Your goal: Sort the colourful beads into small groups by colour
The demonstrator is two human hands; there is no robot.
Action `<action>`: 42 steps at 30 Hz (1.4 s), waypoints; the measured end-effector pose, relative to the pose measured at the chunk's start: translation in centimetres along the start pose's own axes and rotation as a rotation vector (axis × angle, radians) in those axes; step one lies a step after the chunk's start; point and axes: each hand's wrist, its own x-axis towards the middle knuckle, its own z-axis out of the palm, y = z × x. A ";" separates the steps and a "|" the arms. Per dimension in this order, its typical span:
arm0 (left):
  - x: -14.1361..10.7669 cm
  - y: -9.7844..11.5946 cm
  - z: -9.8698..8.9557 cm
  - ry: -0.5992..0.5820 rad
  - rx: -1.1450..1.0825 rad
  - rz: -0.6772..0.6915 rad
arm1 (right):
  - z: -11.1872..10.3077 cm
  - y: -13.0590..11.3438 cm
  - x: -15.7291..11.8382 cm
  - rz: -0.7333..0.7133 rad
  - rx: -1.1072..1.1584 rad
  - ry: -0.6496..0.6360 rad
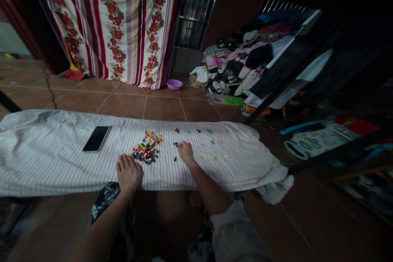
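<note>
My left hand [129, 172] lies flat on the striped cloth with its fingers stretched out, just short of a heap of small multicoloured beads [147, 149]. Over the sorted pieces, my right hand [186, 153] has its fingers pinched together beside a small group of green beads [175, 144]. What the fingertips hold, if anything, is too small to make out. Around that hand lie little single-colour groups: dark brown beads [177, 130], black beads [175, 159], pink beads [202, 145], lime green beads [215, 158] and an orange bead [221, 142].
A phone [97, 139] rests on the striped cloth [61, 151] to the left. Beyond, a floral curtain [129, 28] hangs near a purple basin [175, 84] and a broom [74, 71] on the tiled floor. Clothes [242, 57] are piled at the back right.
</note>
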 end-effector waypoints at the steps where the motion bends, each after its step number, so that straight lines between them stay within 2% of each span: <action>1: 0.0 0.0 0.1 0.001 -0.002 -0.004 | 0.2 0.0 0.1 -0.006 0.002 -0.002; 12: 0.2 0.1 0.4 -0.012 0.014 -0.025 | 0.8 0.3 0.3 -0.018 0.025 0.037; 16: 0.1 0.1 0.4 -0.004 0.000 -0.042 | 0.6 0.4 -0.1 -0.078 0.013 0.061; 20: 0.1 0.1 0.5 0.006 -0.016 -0.047 | 0.5 0.3 -0.6 -0.154 0.004 0.023; 27: 0.1 0.0 0.8 0.013 0.009 -0.039 | 0.6 0.3 -0.8 -0.149 -0.070 -0.083; 36: 0.2 0.2 0.4 -0.017 -0.005 -0.061 | 0.4 0.4 -1.1 -0.143 -0.047 -0.040; 42: 0.2 0.2 0.4 -0.009 -0.001 -0.056 | -0.1 -1.1 -1.3 -0.167 0.002 -0.059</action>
